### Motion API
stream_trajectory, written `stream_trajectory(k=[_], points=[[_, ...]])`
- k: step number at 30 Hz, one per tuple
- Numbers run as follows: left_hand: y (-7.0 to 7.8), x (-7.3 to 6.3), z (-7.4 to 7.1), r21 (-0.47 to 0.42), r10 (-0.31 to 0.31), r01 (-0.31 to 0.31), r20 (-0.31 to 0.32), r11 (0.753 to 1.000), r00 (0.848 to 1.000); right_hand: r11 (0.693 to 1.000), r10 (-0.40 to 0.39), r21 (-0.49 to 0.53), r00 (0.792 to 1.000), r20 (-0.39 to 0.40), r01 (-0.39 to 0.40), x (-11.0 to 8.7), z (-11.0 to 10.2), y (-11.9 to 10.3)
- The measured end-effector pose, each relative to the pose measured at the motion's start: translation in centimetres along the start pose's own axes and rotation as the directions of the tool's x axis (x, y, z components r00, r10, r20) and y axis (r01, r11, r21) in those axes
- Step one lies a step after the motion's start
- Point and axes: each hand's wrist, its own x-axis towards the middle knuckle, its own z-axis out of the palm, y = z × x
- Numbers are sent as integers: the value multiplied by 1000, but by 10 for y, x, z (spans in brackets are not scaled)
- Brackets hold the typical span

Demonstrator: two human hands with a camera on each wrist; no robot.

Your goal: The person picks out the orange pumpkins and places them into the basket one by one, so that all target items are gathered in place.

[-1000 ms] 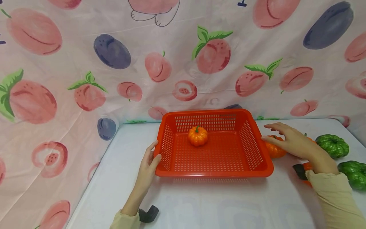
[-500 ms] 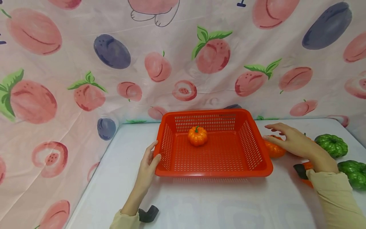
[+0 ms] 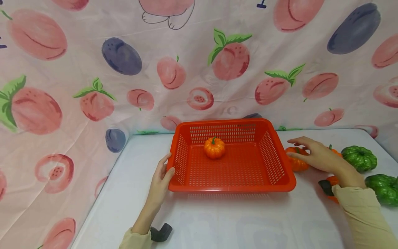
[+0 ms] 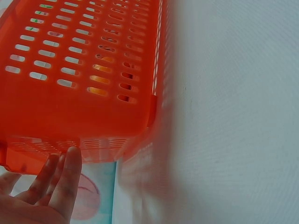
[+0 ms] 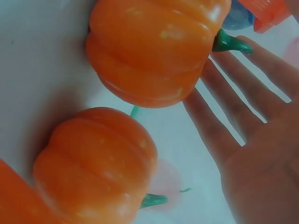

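Observation:
A red plastic basket with slotted walls stands at the middle of the table, holding one small orange pumpkin. My left hand touches the basket's left rim; in the left wrist view its fingers extend along the outer wall. To the right of the basket, my right hand reaches over another orange pumpkin. The right wrist view shows its fingers straight and spread beside that green-stemmed pumpkin; whether they touch it, I cannot tell.
Near my right wrist lie an orange pumpkin, another orange one partly hidden by the sleeve, and two green pumpkins. A fruit-printed curtain hangs behind the white table. Black devices sit at both wrists.
My right hand has shifted slightly over the orange pumpkin, which shows a little more beneath its fingers. The left hand, the basket and the pumpkin inside it stay about where they were.

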Motion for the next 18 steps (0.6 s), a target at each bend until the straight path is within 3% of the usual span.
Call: stream_trajectory(k=[11, 18], points=[[0, 0, 1, -9, 6, -6, -2, 1000, 1000, 996, -71, -53, 997, -1, 71, 2, 2, 8], [-1, 1, 1, -13, 8, -8, 0, 1000, 1000, 997, -67, -41, 997, 24, 68, 4, 4, 12]])
